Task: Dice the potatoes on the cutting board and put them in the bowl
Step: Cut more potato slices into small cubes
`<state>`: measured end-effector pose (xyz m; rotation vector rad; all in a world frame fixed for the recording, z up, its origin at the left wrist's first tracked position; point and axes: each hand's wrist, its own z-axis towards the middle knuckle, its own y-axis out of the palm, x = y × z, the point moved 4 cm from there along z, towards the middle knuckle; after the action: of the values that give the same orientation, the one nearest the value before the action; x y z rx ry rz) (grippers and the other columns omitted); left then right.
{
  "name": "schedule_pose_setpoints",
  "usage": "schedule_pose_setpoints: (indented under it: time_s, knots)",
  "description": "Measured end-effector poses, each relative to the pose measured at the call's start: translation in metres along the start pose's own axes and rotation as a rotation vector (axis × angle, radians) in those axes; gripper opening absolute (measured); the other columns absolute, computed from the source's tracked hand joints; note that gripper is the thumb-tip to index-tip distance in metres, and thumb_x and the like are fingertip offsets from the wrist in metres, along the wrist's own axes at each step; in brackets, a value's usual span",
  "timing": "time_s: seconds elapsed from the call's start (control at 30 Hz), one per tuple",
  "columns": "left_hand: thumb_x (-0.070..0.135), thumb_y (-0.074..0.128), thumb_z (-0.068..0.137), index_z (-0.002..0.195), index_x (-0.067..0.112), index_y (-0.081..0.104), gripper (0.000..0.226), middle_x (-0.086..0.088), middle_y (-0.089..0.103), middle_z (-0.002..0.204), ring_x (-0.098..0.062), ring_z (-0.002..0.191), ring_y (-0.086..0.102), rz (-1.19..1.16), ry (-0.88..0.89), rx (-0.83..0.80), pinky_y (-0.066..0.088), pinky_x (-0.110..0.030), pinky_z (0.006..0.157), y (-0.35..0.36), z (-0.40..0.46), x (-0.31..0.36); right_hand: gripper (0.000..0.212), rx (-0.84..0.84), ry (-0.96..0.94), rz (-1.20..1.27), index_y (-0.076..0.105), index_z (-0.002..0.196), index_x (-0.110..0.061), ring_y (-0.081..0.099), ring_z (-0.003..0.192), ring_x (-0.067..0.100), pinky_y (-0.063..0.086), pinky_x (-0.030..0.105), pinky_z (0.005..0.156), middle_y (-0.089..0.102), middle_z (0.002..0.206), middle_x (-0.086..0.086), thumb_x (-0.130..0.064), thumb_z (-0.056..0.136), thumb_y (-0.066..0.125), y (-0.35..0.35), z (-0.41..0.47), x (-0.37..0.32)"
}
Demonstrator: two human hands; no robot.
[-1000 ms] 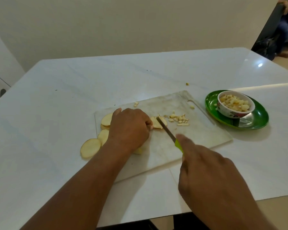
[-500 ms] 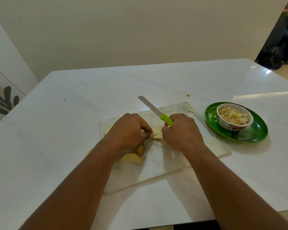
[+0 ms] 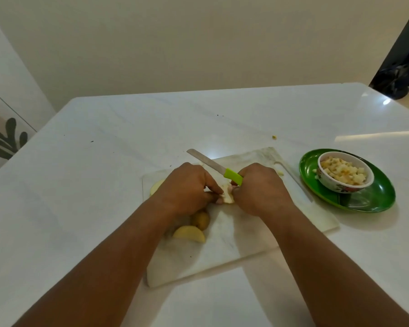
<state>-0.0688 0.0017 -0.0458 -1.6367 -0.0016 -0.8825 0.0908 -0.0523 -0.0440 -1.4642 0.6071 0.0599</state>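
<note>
We pinch the diced potato (image 3: 227,196) between both hands' fingertips — left hand (image 3: 189,188), right hand (image 3: 260,188) (right also grips the knife (image 3: 214,166)) — seemingly 1 heap; bowl (image 3: 345,174) lies rightward.

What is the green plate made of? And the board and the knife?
The green plate looks like glossy plastic or melamine: it shines and mirrors the bowl. The cutting board seems matte white plastic, dull and scuffed. The knife has a grey, probably steel blade and a bright green, likely plastic handle.
</note>
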Motion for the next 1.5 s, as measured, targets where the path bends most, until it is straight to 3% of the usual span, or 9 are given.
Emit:
schedule_pose_setpoints:
  time_s: [0.33,0.53,0.63,0.73,0.9,1.0,1.2,1.33,1.5]
  knots:
    - [0.073,0.069,0.080,0.112,0.043,0.076,0.044,0.013,0.076,0.094,-0.012,0.094,0.065,0.222,-0.115,0.181,0.053,-0.040,0.087,0.013,-0.022,0.020,0.016,-0.281,-0.177,-0.043,0.077,0.098,-0.030,0.060,0.066,0.007,0.050,0.023,0.060,0.064,0.076,-0.010,-0.020,0.086,0.073,-0.021,0.029,-0.026]
    - [0.065,0.087,0.062,0.125,0.048,0.066,0.069,0.026,0.066,0.104,-0.005,0.107,0.057,0.099,-0.062,0.048,0.049,-0.031,0.089,-0.007,-0.014,0.001,0.014,-0.136,-0.052,0.140,0.073,0.093,-0.030,0.065,0.069,0.010,0.053,0.027,0.062,0.070,0.080,-0.006,-0.033,0.081,0.079,-0.029,0.009,0.005]
    - [0.077,0.076,0.054,0.136,0.054,0.055,0.088,0.019,0.060,0.132,-0.010,0.126,0.049,0.128,-0.023,-0.071,0.045,-0.035,0.105,-0.007,-0.001,-0.009,0.014,-0.069,-0.011,0.112,0.070,0.083,-0.025,0.063,0.070,0.012,0.053,0.028,0.062,0.067,0.074,-0.005,-0.036,0.078,0.077,-0.014,-0.010,0.011]
    - [0.072,0.078,0.065,0.133,0.055,0.059,0.073,0.014,0.060,0.139,-0.012,0.130,0.050,0.138,0.029,-0.168,0.041,-0.044,0.111,-0.002,0.011,-0.012,0.016,-0.028,-0.010,0.091,0.065,0.074,-0.023,0.061,0.069,0.016,0.045,0.027,0.055,0.064,0.071,-0.004,-0.035,0.079,0.073,-0.001,-0.016,0.011]
    - [0.053,0.078,0.083,0.114,0.051,0.074,0.032,0.016,0.073,0.098,-0.006,0.098,0.063,0.112,0.039,-0.106,0.047,-0.030,0.090,-0.003,0.018,-0.013,0.015,-0.045,-0.038,0.072,0.064,0.072,-0.017,0.058,0.066,0.016,0.042,0.028,0.051,0.062,0.067,0.000,-0.026,0.082,0.069,0.002,-0.007,0.006]
    - [0.044,0.081,0.083,0.113,0.040,0.078,0.030,0.015,0.075,0.095,-0.005,0.094,0.066,0.057,0.013,-0.025,0.049,-0.024,0.082,-0.002,0.010,-0.008,0.005,-0.069,-0.040,0.093,0.070,0.081,-0.019,0.062,0.070,0.018,0.053,0.031,0.062,0.066,0.072,0.001,-0.022,0.083,0.068,0.002,0.004,0.003]
    - [0.052,0.073,0.087,0.115,0.032,0.077,0.034,0.004,0.076,0.103,-0.015,0.100,0.065,0.164,-0.052,0.084,0.053,-0.039,0.090,0.010,-0.004,0.009,0.005,-0.151,-0.081,0.161,0.075,0.090,-0.027,0.066,0.082,0.014,0.054,0.028,0.073,0.072,0.087,-0.002,-0.025,0.086,0.073,-0.006,0.022,0.002]
    - [0.055,0.080,0.077,0.122,0.042,0.072,0.048,0.012,0.072,0.110,-0.011,0.106,0.061,0.083,-0.052,0.112,0.047,-0.028,0.088,0.001,-0.011,0.000,0.003,-0.047,-0.023,0.159,0.074,0.088,-0.027,0.066,0.074,0.011,0.056,0.028,0.069,0.071,0.080,-0.005,-0.028,0.086,0.072,-0.011,0.006,0.014]
    - [0.028,0.075,0.088,0.127,0.047,0.067,0.044,0.023,0.072,0.092,0.001,0.090,0.063,0.027,-0.094,0.046,0.054,-0.028,0.091,-0.011,-0.007,-0.009,0.010,-0.012,-0.003,0.115,0.074,0.086,-0.021,0.065,0.073,0.016,0.059,0.037,0.071,0.069,0.078,-0.001,-0.019,0.082,0.066,-0.006,0.003,0.006]
